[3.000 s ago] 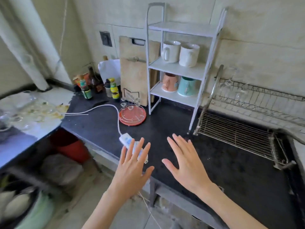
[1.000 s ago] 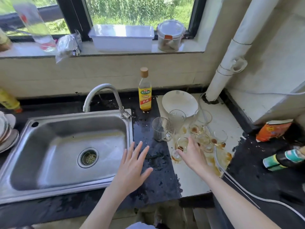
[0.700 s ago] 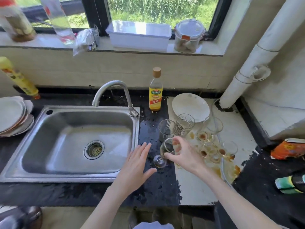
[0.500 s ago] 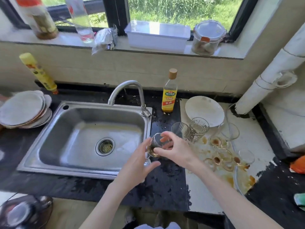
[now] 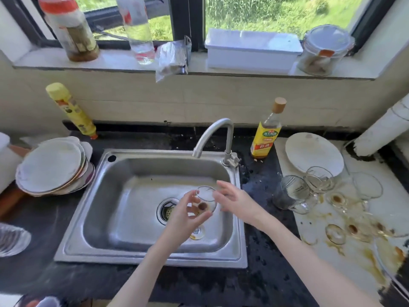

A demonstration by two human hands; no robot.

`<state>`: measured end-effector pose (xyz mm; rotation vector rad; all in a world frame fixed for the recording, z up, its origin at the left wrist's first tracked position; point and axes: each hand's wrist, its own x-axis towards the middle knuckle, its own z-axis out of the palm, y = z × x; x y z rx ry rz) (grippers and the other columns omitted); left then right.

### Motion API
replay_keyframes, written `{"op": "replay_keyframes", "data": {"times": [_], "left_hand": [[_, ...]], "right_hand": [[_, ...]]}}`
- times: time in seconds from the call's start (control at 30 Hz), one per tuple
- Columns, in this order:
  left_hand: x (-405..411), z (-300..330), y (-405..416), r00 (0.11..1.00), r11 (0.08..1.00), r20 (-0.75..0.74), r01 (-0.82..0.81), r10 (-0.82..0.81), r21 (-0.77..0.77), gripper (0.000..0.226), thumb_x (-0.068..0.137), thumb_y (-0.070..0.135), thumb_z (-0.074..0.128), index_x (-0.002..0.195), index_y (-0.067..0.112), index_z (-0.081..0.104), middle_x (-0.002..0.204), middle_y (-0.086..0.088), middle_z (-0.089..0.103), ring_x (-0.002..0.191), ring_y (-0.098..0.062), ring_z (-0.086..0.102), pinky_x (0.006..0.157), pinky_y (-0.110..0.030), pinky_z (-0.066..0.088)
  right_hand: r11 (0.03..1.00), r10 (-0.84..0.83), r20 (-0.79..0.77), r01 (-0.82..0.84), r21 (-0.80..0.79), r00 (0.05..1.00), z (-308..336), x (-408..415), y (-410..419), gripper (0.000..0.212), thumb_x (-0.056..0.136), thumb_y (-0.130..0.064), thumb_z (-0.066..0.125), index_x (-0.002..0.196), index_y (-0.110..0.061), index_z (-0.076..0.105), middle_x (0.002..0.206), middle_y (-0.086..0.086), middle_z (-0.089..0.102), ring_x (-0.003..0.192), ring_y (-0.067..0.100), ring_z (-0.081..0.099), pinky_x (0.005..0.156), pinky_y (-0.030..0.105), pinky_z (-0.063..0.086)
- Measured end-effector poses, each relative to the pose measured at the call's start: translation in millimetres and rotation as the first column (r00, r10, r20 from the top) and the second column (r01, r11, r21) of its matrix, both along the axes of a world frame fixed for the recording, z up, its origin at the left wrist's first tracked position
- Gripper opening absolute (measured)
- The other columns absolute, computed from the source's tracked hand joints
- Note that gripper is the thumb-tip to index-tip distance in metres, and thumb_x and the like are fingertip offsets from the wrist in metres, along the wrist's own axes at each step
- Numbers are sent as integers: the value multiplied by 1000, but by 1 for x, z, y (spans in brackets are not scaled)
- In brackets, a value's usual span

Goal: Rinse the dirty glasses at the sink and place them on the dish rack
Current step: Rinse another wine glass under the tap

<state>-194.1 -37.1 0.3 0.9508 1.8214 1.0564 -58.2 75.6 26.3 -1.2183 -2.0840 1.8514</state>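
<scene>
Over the steel sink (image 5: 124, 218) my left hand (image 5: 183, 220) grips a dirty stemmed glass (image 5: 205, 199) by its bowl; brown dregs sit in its bottom and its foot hangs below my palm. My right hand (image 5: 238, 203) is just to the right of the glass with relaxed fingers, its fingertips near the rim. The faucet (image 5: 213, 135) arches over the basin's back edge, with no water running. Several more dirty glasses (image 5: 295, 192) stand on the stained white counter (image 5: 318, 227) to the right. No dish rack is in view.
A stack of plates (image 5: 53, 167) sits left of the sink, with a yellow spray can (image 5: 70, 109) behind it. A yellow-labelled bottle (image 5: 266, 131) and a white plate (image 5: 314, 154) stand on the right. Jars and a white box (image 5: 252, 49) line the windowsill.
My right hand picked a stemmed glass from the stained counter and carried it left over the sink. My left hand took hold of it and my right hand loosened its grip.
</scene>
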Motion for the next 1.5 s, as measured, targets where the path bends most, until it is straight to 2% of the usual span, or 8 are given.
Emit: {"op": "replay_keyframes", "data": {"times": [0.2, 0.4, 0.67, 0.77, 1.03, 1.23, 1.37, 1.5], "left_hand": [[-41, -22, 10, 999, 998, 32, 29, -28, -49, 56, 76, 18, 76, 122, 23, 45, 103, -1, 61, 90, -16, 64, 78, -28, 52], [-54, -34, 25, 997, 998, 63, 43, -41, -41, 52, 76, 16, 76, 117, 25, 46, 102, 1, 60, 80, -10, 61, 69, -14, 48], [-65, -49, 40, 998, 999, 61, 23, -20, -44, 52, 74, 20, 78, 114, 30, 46, 99, 12, 56, 85, -13, 63, 70, -15, 47], [-65, -53, 42, 997, 999, 80, -1, 4, -41, 51, 74, 19, 78, 112, 31, 47, 97, 11, 59, 84, -13, 63, 72, -16, 47], [-70, -56, 41, 996, 997, 84, -2, 8, -78, 54, 73, 21, 79, 117, 30, 48, 103, 9, 58, 82, -5, 61, 66, -8, 45], [-76, -62, 40, 996, 991, 93, 0, 12, -131, 59, 72, 28, 79, 122, 30, 48, 108, 7, 59, 88, -7, 63, 78, -23, 52], [-78, -64, 42, 972, 979, 228, -16, 63, -205, 58, 76, 28, 76, 126, 24, 48, 110, -4, 63, 86, -17, 68, 79, -37, 57], [-78, -61, 46, 727, 917, 620, -32, 295, -398, 42, 85, 23, 67, 119, 4, 53, 101, -20, 65, 76, -32, 67, 70, -41, 59]], "right_hand": [[959, -238, 271, 182, 215, 933, -33, -15, 38, 54, 97, -33, 46, 144, -11, 32, 144, 7, 43, 131, 21, 42, 103, 28, 33], [903, -305, 335, 158, 400, 891, -49, -34, 91, 60, 98, -21, 44, 149, -5, 16, 156, 11, 18, 144, 23, 18, 115, 32, 17], [868, -290, 374, 77, 491, 881, -72, -49, 101, 46, 98, -18, 41, 143, -10, 35, 145, 13, 40, 136, 29, 34, 104, 36, 33], [812, -208, 395, -67, 580, 895, -89, -50, 81, 48, 96, -16, 43, 143, -8, 32, 149, 11, 32, 141, 26, 23, 108, 35, 28], [676, -148, 703, -447, 585, 696, -114, -56, 72, 56, 97, -22, 38, 146, -4, 17, 156, 8, 15, 145, 25, 4, 115, 39, 11], [729, -85, 770, -488, 480, 632, -110, -58, 75, 57, 99, -23, 35, 148, -5, 11, 158, 7, 6, 146, 23, -2, 117, 39, 5], [830, -52, 622, -312, 462, 781, -92, -62, 66, 53, 100, -23, 35, 148, -6, 19, 156, 10, 17, 146, 25, 1, 117, 37, 8], [983, -117, 402, 50, 174, 908, -79, -68, 36, 40, 99, -27, 40, 133, -7, 49, 128, 12, 58, 117, 26, 55, 98, 35, 42]]}}
